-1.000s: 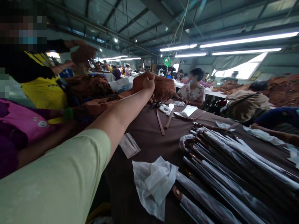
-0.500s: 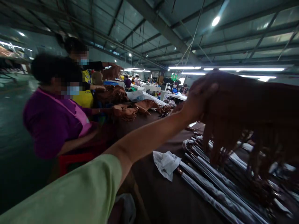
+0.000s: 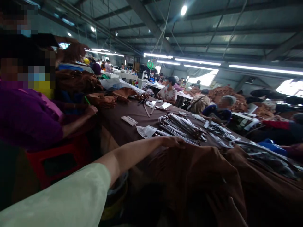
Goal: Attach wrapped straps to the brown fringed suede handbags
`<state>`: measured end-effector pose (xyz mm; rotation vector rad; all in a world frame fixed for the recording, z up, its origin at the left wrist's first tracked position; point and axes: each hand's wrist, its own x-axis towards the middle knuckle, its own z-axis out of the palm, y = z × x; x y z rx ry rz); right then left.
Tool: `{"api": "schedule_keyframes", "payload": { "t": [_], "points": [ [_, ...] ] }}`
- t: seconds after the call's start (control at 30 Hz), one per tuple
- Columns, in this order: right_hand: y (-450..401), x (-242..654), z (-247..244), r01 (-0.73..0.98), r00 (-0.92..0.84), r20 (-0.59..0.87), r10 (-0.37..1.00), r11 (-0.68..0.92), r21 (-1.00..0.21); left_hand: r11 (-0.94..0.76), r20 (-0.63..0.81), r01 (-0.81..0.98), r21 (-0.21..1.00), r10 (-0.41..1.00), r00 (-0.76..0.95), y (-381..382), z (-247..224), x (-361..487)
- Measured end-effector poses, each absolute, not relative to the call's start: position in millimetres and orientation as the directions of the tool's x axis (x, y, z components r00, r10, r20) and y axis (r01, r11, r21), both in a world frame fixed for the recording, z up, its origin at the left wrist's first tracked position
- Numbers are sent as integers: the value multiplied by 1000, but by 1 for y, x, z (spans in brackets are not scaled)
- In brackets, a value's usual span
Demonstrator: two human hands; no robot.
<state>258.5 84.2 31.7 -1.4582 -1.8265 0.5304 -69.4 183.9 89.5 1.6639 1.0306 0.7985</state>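
My left hand (image 3: 174,142) reaches out over the near edge of the table, its fingers closed on the upper edge of a limp brown leather-like piece (image 3: 201,164). The piece hangs in broad folds in front of me, its lower part lost in shadow. My right hand (image 3: 226,209) is low and dim at the bottom, lying against the same piece with thumb apart and fingers stretched. Just beyond my left hand lies a bundle of long straps (image 3: 182,124) wrapped in white paper, with copper-coloured fittings.
A dark brown table (image 3: 113,121) stretches away, bearing crumpled white paper (image 3: 146,131) and brown pieces (image 3: 101,100). A co-worker in a purple top (image 3: 30,116) sits at left by a red stool (image 3: 56,156), holding a green pen-like stick (image 3: 87,101). Other people work across the table.
The brown piece has come down from shoulder height to the table's near edge, with my left hand still gripping it. My view has turned right, and my right hand now shows.
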Motion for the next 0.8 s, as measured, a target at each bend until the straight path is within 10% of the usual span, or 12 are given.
{"api": "schedule_keyframes", "payload": {
  "t": [0.3, 0.43, 0.57, 0.8],
  "points": [
    [72, 264, 10, 444, -49, -23, 999, 1, -896, -168, 209, 596, 785, 978, 0, 144, 71, -76],
    [73, 298, 21, 754, 254, 131, 958, -111, -647, -379, 469, 735, 562, 878, 94, 63, 31, -89],
    [94, 299, 18, 952, -4, 287, 958, 91, -291, -632, 403, 735, 248, 757, 515, 22, -2, -77],
    [94, 294, 32, 925, 27, 294, 955, 88, -370, -540, 515, 764, 352, 794, 323, 44, 9, -53]
  ]
}}
